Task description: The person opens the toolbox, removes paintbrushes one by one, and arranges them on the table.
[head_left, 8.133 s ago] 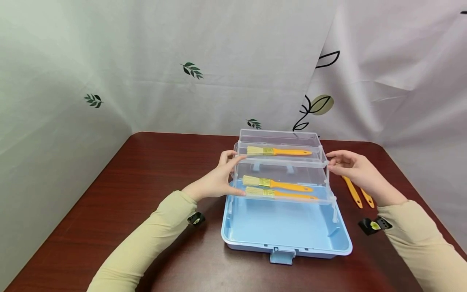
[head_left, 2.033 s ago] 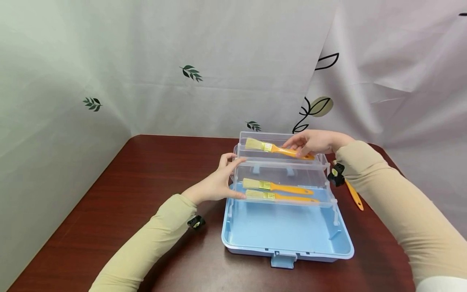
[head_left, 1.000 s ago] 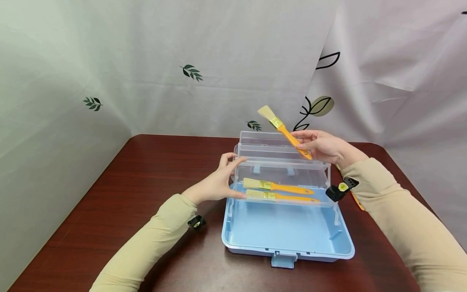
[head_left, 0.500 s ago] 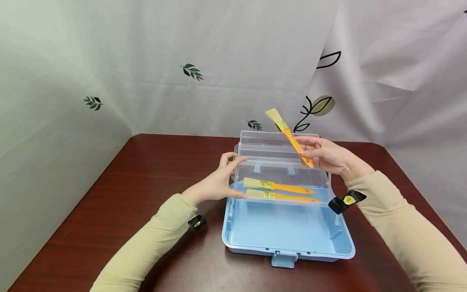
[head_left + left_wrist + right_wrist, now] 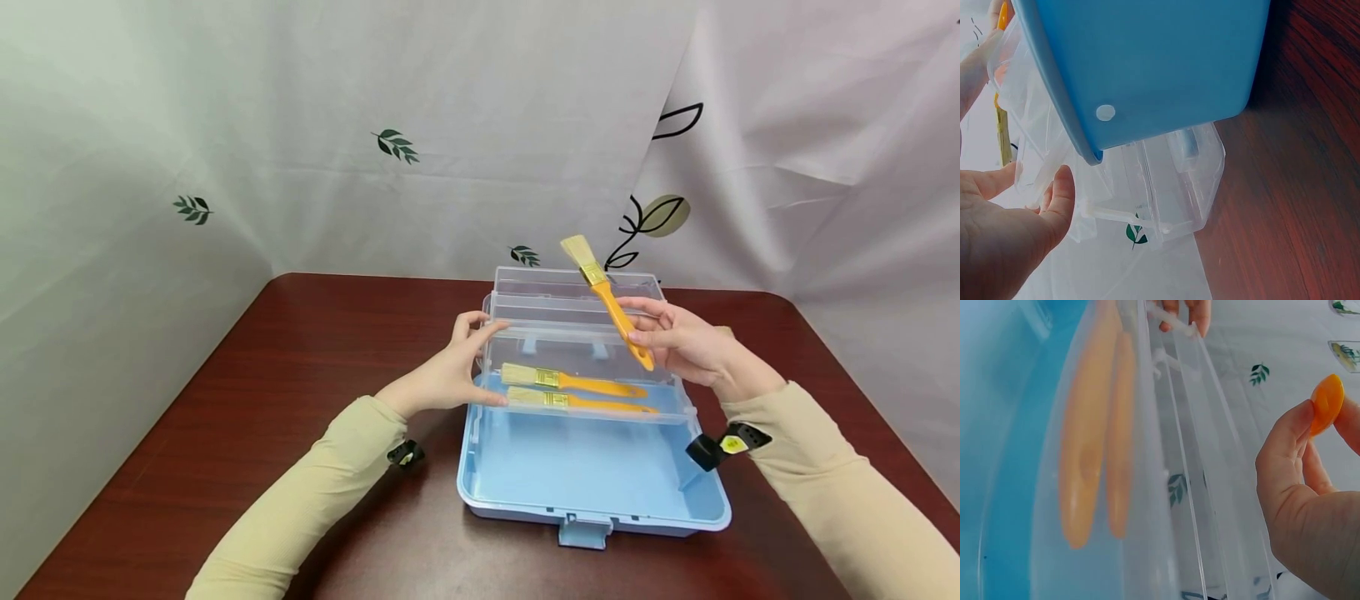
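Observation:
A light blue toolbox point(image 5: 585, 467) stands with its clear tiered trays point(image 5: 570, 312) raised at the back. My left hand point(image 5: 442, 375) holds the left end of the trays, thumb at the front of the lower tier, other fingers farther back. Between thumb and fingers, my right hand point(image 5: 686, 342) pinches the orange handle of a paintbrush point(image 5: 611, 304), bristles tilted up and left, above the trays' right half. In the right wrist view the handle end point(image 5: 1327, 405) shows in the pinch. Two more paintbrushes, an upper one point(image 5: 570, 382) and a lower one point(image 5: 581, 402), lie in the lower tray.
The toolbox rests on a dark red-brown table point(image 5: 322, 367). A white curtain point(image 5: 450, 108) with leaf prints hangs behind and at both sides. The toolbox's latch point(image 5: 583, 532) hangs down at its front edge.
My right hand left the trays' right side, took the paintbrush out of the upper tray and lifted it. Lately it moved right and down. Loose paintbrushes at right are now hidden. Left hand stays.

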